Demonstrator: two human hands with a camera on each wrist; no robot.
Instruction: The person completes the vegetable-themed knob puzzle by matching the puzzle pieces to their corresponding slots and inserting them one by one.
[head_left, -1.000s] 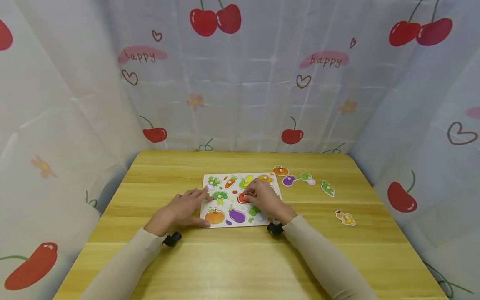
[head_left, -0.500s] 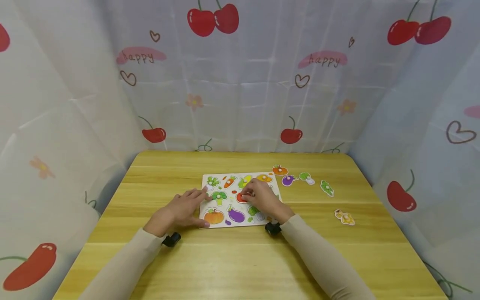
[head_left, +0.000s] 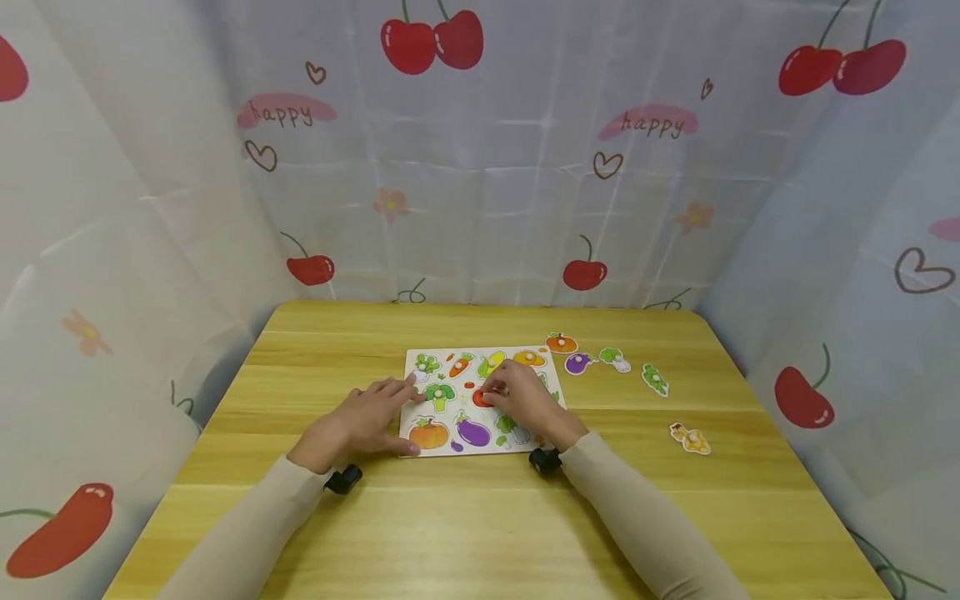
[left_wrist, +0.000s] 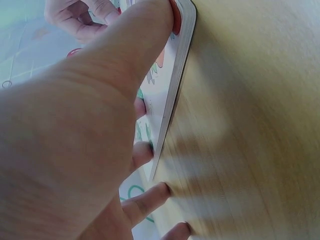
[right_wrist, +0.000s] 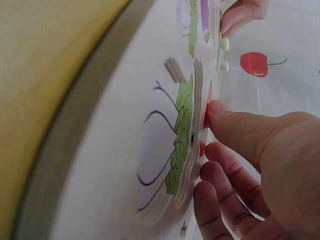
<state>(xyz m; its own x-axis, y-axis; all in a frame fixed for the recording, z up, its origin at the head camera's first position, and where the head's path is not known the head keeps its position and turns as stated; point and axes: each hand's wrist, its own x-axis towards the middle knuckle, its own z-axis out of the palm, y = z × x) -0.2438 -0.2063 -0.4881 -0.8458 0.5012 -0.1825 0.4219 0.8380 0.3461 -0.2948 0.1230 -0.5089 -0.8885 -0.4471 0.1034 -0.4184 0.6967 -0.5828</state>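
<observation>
A white puzzle board (head_left: 491,447) with vegetable pictures lies on the wooden table. My left hand (head_left: 365,421) spreads over its left edge, thumb near the lower left corner, some fingertips touching the board and others the table. With thumb and fingers bent, my right hand (head_left: 527,400) pinches a red tomato puzzle piece (head_left: 482,399) at the middle of the board; the fingers hide part of it. Carrot (head_left: 461,365), corn (head_left: 492,363) and broccoli (head_left: 440,395) show around it. In the right wrist view, the thumb and fingers (right_wrist: 235,127) meet at a red edge.
Loose knobbed pieces lie right of the board: a pumpkin (head_left: 561,342), an eggplant (head_left: 578,362), a cabbage (head_left: 615,359), a green pod-like piece (head_left: 655,379) and a yellow-brown piece (head_left: 691,438). A cherry-print curtain (head_left: 480,208) surrounds the table (head_left: 450,525).
My right hand and the tomato piece have shifted very slightly left and toward me; the piece looks flatter on the board. The left hand stays put.
</observation>
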